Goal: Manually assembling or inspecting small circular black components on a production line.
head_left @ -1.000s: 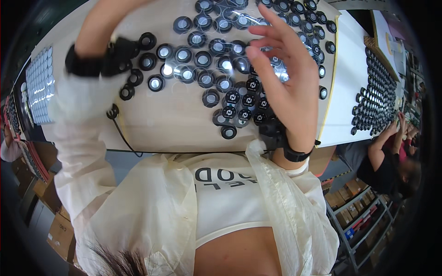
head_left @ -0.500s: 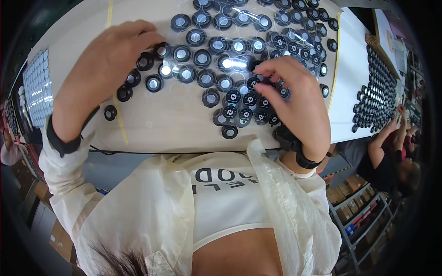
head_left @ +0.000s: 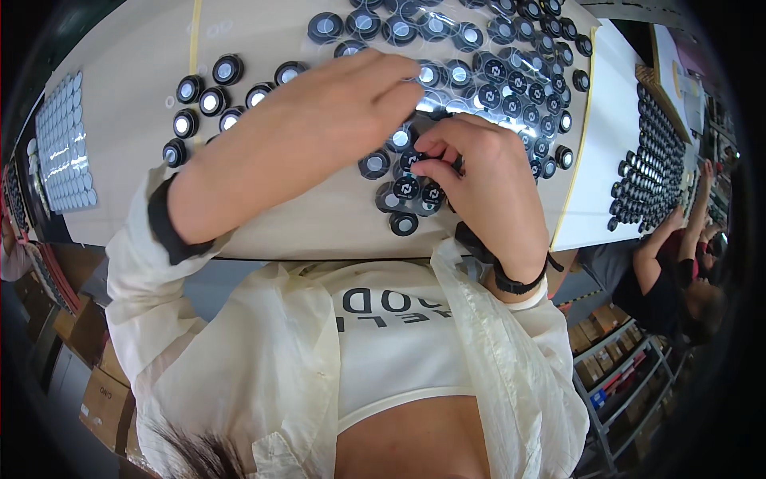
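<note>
Many small black round pieces with pale centres (head_left: 227, 69) stand on the table. Several at the front middle carry black discs with a white mark (head_left: 406, 188). A clear sheet with round outlines (head_left: 447, 48) lies over many of them. My left hand (head_left: 351, 104) reaches across them, fingers bent and closed by the sheet; what they hold, if anything, is hidden. Close beside it, my right hand (head_left: 487, 164) pinches thumb and forefinger on a marked black round piece (head_left: 412, 160) in the front group.
A sheet of pale round stickers (head_left: 65, 152) lies at the table's left end. Yellow tape strips (head_left: 572, 152) cross the tabletop. More black pieces (head_left: 650, 164) fill a white surface at right, where another person (head_left: 658, 271) works. Cardboard boxes (head_left: 105, 405) and a metal rack (head_left: 630, 375) stand below.
My left hand has moved right, from the left pieces to beside my right hand. My right finger and thumb have closed together. Several left-hand pieces now stand farther left and farther away.
</note>
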Demonstrator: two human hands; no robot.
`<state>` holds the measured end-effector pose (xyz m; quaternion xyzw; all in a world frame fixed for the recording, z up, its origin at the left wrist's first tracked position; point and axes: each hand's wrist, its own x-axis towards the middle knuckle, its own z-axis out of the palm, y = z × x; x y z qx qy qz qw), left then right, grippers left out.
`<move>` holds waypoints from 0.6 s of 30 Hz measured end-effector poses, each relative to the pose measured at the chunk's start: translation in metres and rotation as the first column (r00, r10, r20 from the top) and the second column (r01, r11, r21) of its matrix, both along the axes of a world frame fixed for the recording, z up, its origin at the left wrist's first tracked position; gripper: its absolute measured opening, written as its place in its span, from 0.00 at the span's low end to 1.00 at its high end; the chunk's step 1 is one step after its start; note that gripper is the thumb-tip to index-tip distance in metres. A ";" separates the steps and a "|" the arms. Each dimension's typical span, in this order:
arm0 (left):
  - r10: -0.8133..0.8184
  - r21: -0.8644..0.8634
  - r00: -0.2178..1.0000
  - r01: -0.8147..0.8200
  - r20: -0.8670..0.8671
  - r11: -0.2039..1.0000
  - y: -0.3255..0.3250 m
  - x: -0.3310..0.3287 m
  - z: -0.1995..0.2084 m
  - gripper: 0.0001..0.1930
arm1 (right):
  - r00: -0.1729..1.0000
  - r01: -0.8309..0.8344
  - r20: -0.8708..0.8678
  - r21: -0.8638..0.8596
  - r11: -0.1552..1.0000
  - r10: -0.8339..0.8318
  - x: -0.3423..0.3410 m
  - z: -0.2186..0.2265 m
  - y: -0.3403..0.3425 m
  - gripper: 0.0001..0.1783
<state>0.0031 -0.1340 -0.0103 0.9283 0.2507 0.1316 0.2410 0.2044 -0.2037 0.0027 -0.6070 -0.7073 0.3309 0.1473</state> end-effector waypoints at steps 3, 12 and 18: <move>-0.048 0.154 0.998 0.054 -0.041 0.987 -0.003 0.008 -0.015 0.20 | 0.999 -0.047 0.002 -0.070 0.996 0.047 0.001 -0.001 0.007 0.12; -0.003 0.140 1.000 0.006 -0.023 0.990 -0.005 0.011 -0.021 0.18 | 0.990 -0.116 0.080 0.001 0.993 0.116 -0.001 0.003 0.011 0.08; 0.008 0.141 1.000 -0.006 -0.012 0.990 -0.005 0.010 -0.019 0.16 | 0.991 -0.132 -0.020 0.012 0.991 0.133 -0.004 0.034 -0.013 0.06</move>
